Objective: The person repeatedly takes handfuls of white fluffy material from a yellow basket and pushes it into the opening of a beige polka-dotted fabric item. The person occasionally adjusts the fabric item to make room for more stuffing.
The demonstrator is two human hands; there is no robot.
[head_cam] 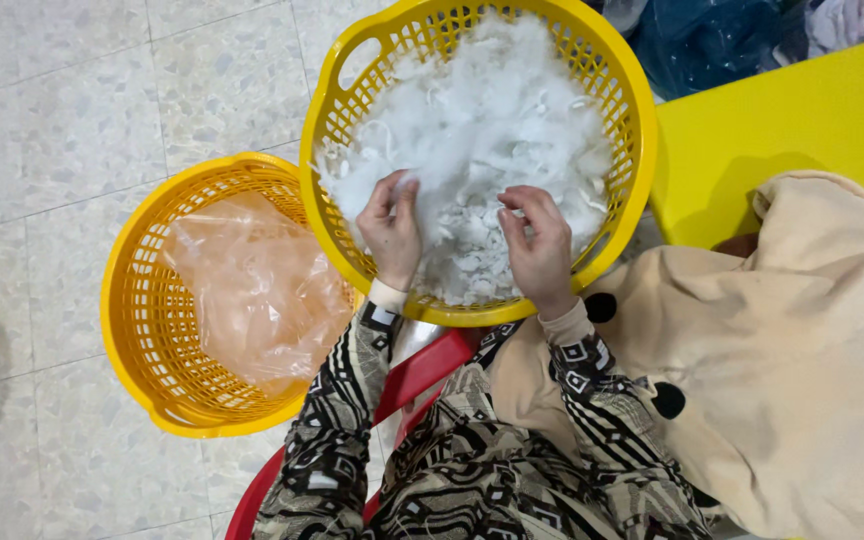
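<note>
A round yellow plastic basket holds a heap of white fluffy filling and small white scraps. Both of my hands are inside it, over the near side of the heap. My left hand has its fingers pinched on a tuft of the white filling. My right hand is curled over the scraps beside it, fingertips closed on some of the white material. My sleeves are patterned in black and beige.
A second yellow basket stands on the tiled floor to the left, lined with a clear pinkish plastic bag. A red plastic stool is under me. A beige cloth lies at the right by a yellow surface.
</note>
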